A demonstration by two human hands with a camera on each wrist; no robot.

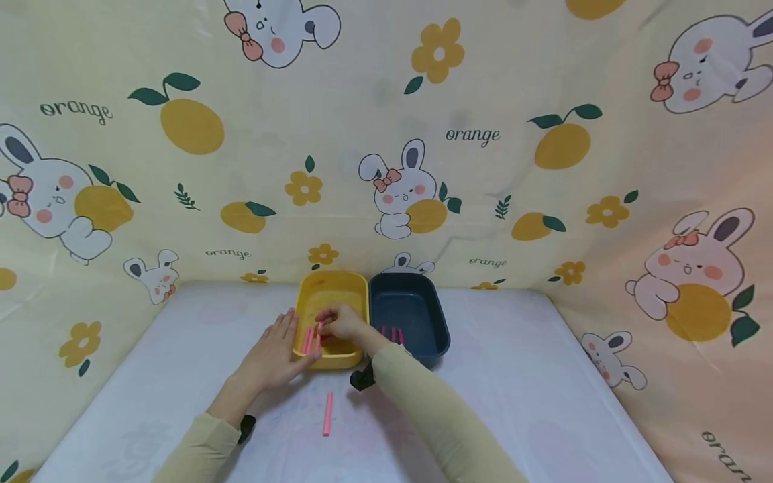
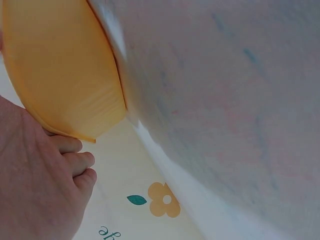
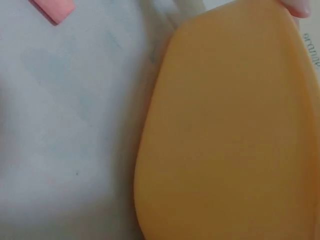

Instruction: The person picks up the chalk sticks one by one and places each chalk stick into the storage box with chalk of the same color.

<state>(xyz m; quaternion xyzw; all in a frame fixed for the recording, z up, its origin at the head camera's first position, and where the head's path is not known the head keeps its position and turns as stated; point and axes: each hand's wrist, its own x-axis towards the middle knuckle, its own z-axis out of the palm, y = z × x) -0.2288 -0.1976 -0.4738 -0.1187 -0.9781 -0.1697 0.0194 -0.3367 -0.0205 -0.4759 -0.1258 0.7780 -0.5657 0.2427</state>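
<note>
A yellow plastic box [image 1: 332,362] stands at the far middle of the table. My left hand [image 1: 270,355] rests against its left side, thumb stretched along the near rim and fingers flat by the left rim. In the left wrist view, fingertips lie right at the edge of the box [image 2: 65,70]. Reaching over the box from the right, my right hand [image 1: 344,323] pinches a slim pink stick [image 1: 319,343], held nearly upright. Beside it in the box are pink sticks [image 1: 306,341]. The right wrist view shows mostly the box's outer wall [image 3: 225,125].
A dark blue box [image 1: 439,329] touches the yellow one on the right, with several pink sticks [image 1: 394,334] inside, partly behind my right sleeve. One loose pink stick [image 1: 327,414] lies on the white tablecloth [image 1: 507,402] nearer me. A patterned cloth [image 1: 362,121] hangs behind the table.
</note>
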